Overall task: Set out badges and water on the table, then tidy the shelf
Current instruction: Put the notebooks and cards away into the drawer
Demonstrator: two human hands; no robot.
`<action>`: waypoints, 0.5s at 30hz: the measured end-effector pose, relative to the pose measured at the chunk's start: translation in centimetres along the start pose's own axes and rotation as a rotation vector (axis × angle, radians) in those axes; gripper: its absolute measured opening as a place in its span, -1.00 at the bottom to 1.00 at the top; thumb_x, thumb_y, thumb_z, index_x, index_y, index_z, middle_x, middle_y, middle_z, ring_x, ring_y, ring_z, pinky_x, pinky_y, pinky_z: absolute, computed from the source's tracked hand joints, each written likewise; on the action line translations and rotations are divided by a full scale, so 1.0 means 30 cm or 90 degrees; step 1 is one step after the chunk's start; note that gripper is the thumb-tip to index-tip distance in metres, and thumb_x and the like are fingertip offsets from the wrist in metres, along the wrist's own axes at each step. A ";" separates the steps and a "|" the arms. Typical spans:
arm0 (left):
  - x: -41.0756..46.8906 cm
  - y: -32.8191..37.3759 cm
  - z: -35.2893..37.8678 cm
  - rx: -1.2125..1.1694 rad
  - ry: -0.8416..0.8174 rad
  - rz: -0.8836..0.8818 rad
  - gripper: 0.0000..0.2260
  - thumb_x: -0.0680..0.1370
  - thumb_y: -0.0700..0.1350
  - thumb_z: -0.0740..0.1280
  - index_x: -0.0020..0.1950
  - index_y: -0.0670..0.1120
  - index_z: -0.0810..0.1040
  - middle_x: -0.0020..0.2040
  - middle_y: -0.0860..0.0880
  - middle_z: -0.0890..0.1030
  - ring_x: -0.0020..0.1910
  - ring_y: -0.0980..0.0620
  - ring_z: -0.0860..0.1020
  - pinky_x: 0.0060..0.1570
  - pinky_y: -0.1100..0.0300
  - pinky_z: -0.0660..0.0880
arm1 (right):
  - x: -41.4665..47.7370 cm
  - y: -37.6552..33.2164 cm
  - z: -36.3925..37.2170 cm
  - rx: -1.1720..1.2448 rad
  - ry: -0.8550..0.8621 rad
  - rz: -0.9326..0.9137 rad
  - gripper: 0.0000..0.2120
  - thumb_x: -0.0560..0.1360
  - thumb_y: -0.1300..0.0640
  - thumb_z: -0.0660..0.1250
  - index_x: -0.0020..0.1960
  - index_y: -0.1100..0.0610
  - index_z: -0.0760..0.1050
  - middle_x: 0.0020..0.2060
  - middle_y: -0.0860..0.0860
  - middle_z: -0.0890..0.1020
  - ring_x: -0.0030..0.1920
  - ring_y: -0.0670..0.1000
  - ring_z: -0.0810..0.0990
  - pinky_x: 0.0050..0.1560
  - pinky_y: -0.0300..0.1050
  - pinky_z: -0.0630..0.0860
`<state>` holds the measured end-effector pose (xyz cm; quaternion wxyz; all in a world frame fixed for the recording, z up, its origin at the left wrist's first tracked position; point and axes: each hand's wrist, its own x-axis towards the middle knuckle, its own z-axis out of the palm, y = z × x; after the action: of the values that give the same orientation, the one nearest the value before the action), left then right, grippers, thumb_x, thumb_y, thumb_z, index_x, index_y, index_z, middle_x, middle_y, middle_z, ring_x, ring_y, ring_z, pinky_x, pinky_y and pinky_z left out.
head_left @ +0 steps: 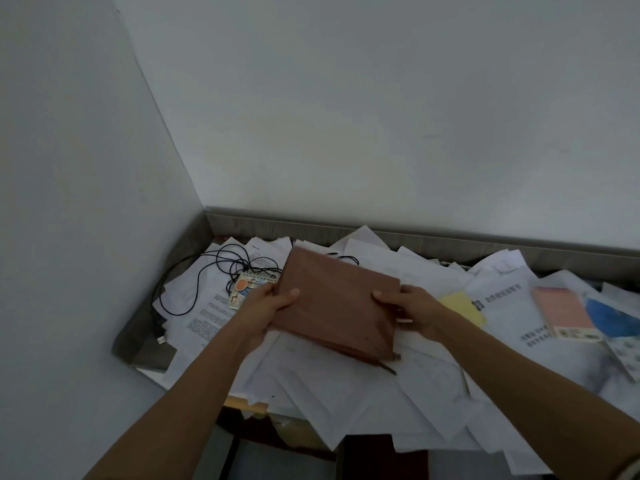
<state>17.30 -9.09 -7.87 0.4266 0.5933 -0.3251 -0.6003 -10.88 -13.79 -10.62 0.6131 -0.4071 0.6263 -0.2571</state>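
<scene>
Brown folder (pixel 332 303) over the loose papers (pixel 329 393) on the shelf (pixel 450 239); resting or lifted, can't tell. Left hand (pixel 266 306) grips its left edge, right hand (pixel 412 306) its right, thumbs on top. Held crosswise between them, neither hand nearer. Black cable (pixel 194 282) off left.

A grey-rimmed shelf (pixel 346 233) in a wall corner, covered with loose white papers (pixel 346 403) overhanging its front edge; a tangled black cable (pixel 197 289) lies on them at left; a yellow sheet (pixel 460 304) and what may be a pink pad (pixel 562 313) lie at right.
</scene>
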 end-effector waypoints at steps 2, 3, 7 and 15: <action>-0.030 0.082 0.010 0.092 -0.033 0.115 -0.68 0.46 -0.20 0.45 0.19 -0.19 0.53 0.09 -0.22 0.64 0.00 -0.16 0.65 0.01 0.00 0.61 | -0.008 -0.044 -0.058 -0.103 -0.035 -0.069 -0.44 0.31 0.11 0.59 0.26 0.00 0.49 0.12 0.03 0.62 0.11 0.02 0.58 0.07 -0.04 0.53; -0.046 0.130 0.016 0.142 -0.063 0.168 -0.70 0.45 -0.21 0.45 0.17 -0.15 0.53 0.07 -0.19 0.64 -0.01 -0.15 0.65 -0.01 0.02 0.61 | -0.015 -0.080 -0.078 -0.164 -0.047 -0.122 -0.40 0.32 0.16 0.59 0.29 -0.05 0.45 0.18 0.04 0.58 0.15 0.02 0.55 0.07 -0.09 0.52; -0.081 0.263 0.083 0.422 -0.177 0.339 -0.68 0.40 -0.11 0.52 0.12 0.02 0.57 -0.02 -0.05 0.65 -0.06 0.00 0.64 -0.02 0.14 0.61 | -0.068 -0.223 -0.055 -0.263 -0.162 -0.258 -0.39 0.28 0.23 0.60 0.27 -0.01 0.51 0.17 -0.03 0.63 0.19 -0.07 0.58 0.19 -0.14 0.52; -0.065 0.060 0.245 -0.109 0.044 0.131 -0.68 0.58 0.12 0.24 -0.04 -0.10 0.64 -0.14 -0.05 0.71 -0.11 0.01 0.66 -0.07 0.12 0.59 | -0.080 -0.006 -0.009 -0.117 -0.100 -0.235 -0.51 0.29 0.42 0.53 0.16 0.10 0.59 0.02 0.00 0.70 0.08 0.03 0.65 0.09 -0.04 0.61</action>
<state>10.11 -8.95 -4.77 0.5459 0.5387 -0.3165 -0.5583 -11.31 -11.97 -9.10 0.5631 -0.5877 0.5122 -0.2743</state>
